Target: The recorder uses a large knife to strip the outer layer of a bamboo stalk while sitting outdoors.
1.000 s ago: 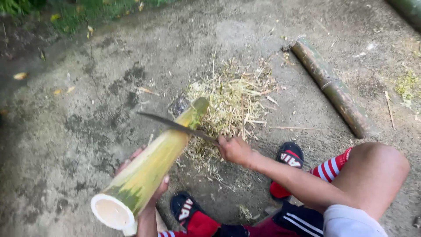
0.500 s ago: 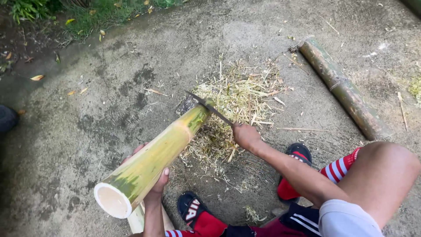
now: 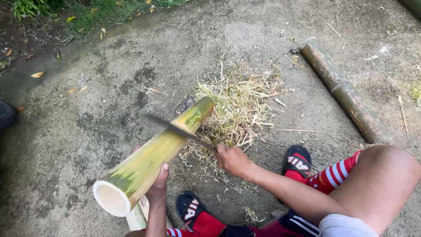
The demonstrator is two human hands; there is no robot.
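Note:
My left hand [image 3: 158, 186] grips a thick green-yellow bamboo section [image 3: 151, 158] from underneath, holding it tilted with its hollow cut end toward me and its far end on the ground. My right hand [image 3: 231, 159] is closed on the handle of a long dark knife [image 3: 177, 130]. The blade lies across the upper side of the bamboo, about midway along it. A heap of pale bamboo shavings [image 3: 239, 105] lies on the concrete just beyond the bamboo's far end.
A second, darker bamboo pole [image 3: 344, 92] lies on the ground at the right. My feet in black-and-red sandals [image 3: 297, 160] and striped socks sit below the shavings. Grass and fallen leaves [image 3: 87, 15] edge the concrete at the top left. A dark object [image 3: 6, 115] sits at the left edge.
The knife has moved back down the bamboo from near its far tip to about its middle, my right hand drawing toward me. The bamboo stays in my left hand.

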